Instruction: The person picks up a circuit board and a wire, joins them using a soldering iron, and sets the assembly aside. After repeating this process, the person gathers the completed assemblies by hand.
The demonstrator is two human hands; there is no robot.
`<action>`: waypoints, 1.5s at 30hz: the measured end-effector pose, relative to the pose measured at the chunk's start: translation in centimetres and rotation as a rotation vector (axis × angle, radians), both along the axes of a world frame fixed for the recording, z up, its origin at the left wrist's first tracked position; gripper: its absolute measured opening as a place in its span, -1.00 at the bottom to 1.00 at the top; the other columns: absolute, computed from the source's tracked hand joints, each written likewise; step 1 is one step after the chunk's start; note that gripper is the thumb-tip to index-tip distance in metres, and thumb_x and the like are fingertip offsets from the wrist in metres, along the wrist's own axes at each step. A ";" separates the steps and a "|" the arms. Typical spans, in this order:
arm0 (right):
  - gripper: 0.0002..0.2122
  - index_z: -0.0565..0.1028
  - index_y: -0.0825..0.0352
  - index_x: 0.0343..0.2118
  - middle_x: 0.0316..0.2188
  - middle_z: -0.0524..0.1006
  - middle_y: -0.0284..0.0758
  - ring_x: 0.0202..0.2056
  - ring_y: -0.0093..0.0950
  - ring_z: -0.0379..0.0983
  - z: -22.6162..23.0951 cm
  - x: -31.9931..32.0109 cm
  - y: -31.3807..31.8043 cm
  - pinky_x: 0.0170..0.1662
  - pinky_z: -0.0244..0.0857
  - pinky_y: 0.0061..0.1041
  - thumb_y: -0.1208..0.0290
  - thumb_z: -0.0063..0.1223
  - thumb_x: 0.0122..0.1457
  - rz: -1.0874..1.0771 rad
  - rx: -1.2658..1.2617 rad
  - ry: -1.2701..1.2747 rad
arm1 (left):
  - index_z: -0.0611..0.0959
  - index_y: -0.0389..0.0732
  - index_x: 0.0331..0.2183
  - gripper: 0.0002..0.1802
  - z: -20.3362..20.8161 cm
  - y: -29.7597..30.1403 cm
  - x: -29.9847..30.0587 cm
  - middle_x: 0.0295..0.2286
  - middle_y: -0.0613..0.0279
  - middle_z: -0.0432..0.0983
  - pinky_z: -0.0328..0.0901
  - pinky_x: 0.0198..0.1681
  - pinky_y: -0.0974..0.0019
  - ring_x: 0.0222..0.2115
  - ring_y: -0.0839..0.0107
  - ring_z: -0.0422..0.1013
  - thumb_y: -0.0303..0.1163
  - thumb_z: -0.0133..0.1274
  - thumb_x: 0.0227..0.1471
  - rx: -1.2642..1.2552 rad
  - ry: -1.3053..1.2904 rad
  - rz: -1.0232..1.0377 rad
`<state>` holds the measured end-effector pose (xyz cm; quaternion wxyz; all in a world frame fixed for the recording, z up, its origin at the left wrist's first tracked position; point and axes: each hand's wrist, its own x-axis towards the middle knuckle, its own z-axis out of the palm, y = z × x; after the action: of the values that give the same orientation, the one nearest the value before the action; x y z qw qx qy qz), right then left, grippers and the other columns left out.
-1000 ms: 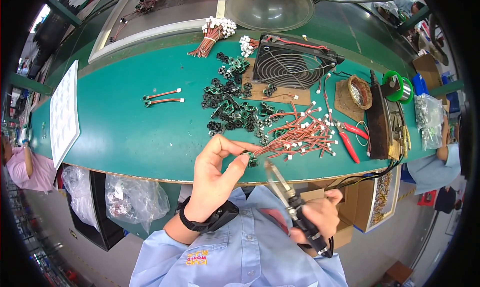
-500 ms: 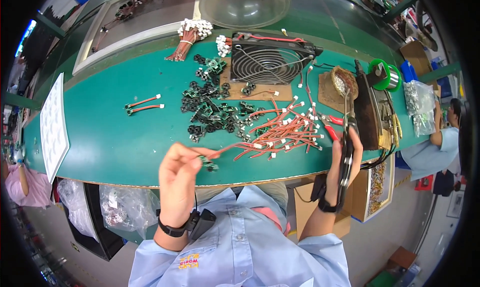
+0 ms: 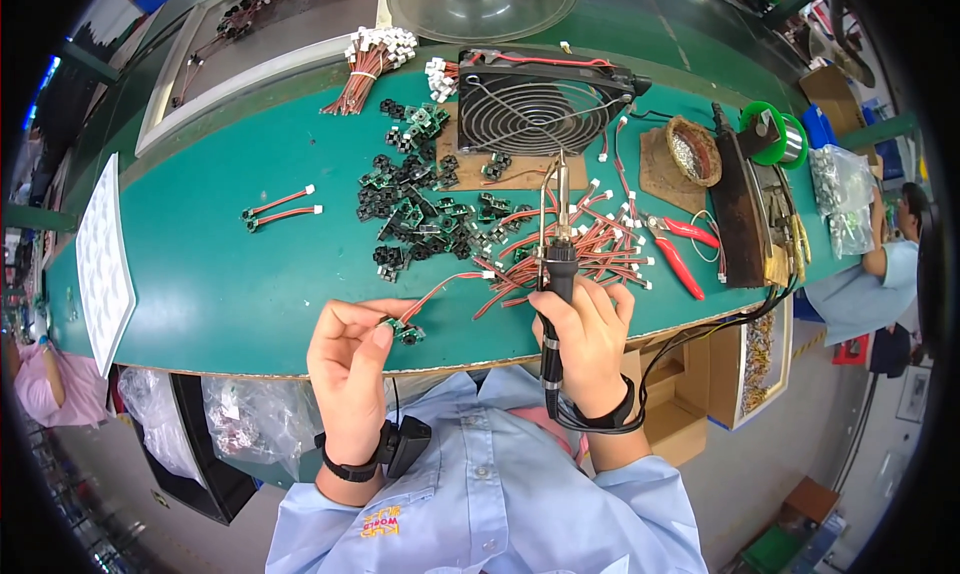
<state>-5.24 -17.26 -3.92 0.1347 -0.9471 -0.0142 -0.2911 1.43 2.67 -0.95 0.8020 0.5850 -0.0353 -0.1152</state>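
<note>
Between the thumb and fingers of my left hand (image 3: 348, 359) is a small green circuit board (image 3: 405, 331), with a red-and-white wire lead (image 3: 438, 292) running up to a white plug. My right hand (image 3: 590, 339) grips a soldering iron (image 3: 560, 259) upright, its metal tip pointing away from me. A thin metal tube runs alongside the iron's barrel. Behind the iron lies a pile of wire leads (image 3: 615, 249) with white plugs. Left of that pile are heaped black and green circuit boards (image 3: 415, 214). The tip is apart from the board in my left hand.
A black fan (image 3: 535, 109) with a wire guard stands at the back. To the right are red-handled cutters (image 3: 680, 259), a round tip-cleaning dish (image 3: 692, 152), a dark iron stand (image 3: 738, 214) and a green solder spool (image 3: 765, 134). Two wired boards (image 3: 283, 209) lie left; a white sheet (image 3: 105, 264) farther left.
My right hand has brought the soldering iron from the cleaning dish at the right leftward to the middle, before the wire pile. My left hand has shifted slightly, still holding the board.
</note>
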 end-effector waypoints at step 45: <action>-0.59 0.34 0.28 -0.27 -0.48 0.52 -0.29 -0.48 -0.41 0.47 4.0 -2.3 2.1 -0.43 0.34 -0.52 0.69 0.25 -0.21 0.289 0.755 -0.119 | 0.56 -0.31 -0.46 -0.84 3.8 -3.1 -1.3 -0.39 0.05 0.46 0.31 -0.40 0.38 -0.42 0.29 0.42 -0.63 0.13 -0.24 0.563 -0.691 -0.367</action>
<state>-7.51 -15.14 0.08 0.5114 -0.8007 -0.0468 -0.3083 0.12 -0.38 2.82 0.5202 0.7676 -0.3698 -0.0586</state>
